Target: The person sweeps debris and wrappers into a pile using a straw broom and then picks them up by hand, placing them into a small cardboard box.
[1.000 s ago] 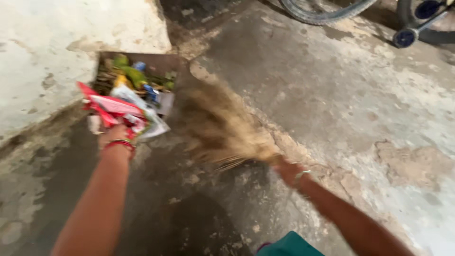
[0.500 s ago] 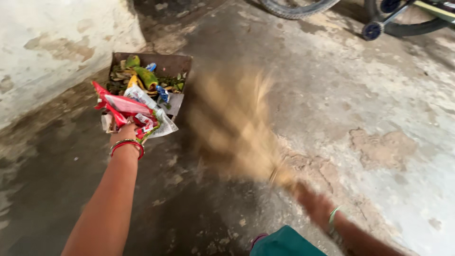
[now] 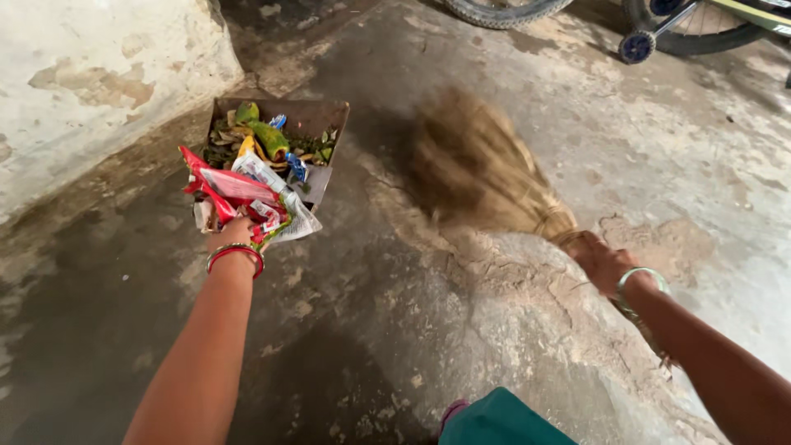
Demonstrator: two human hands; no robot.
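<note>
Left hand (image 3: pixel 233 233) fingers grip one litter-filled cardboard tray (image 3: pixel 317 115); right hand (image 3: pixel 600 259) fingers clench one grass broom (image 3: pixel 486 169).

1. A red wrapper (image 3: pixel 227 185) with a pale pink panel lies crumpled left of centre, uppermost in the bundle.
2. A white printed paper sheet (image 3: pixel 298 221) juts out just right of it, lower edge curled.
3. A small blue wrapper (image 3: pixel 295 165) sits above, among green and yellow scraps.
4. A brown cardboard box (image 3: pixel 317 114) lies open in the upper left, holding the scraps.
</note>
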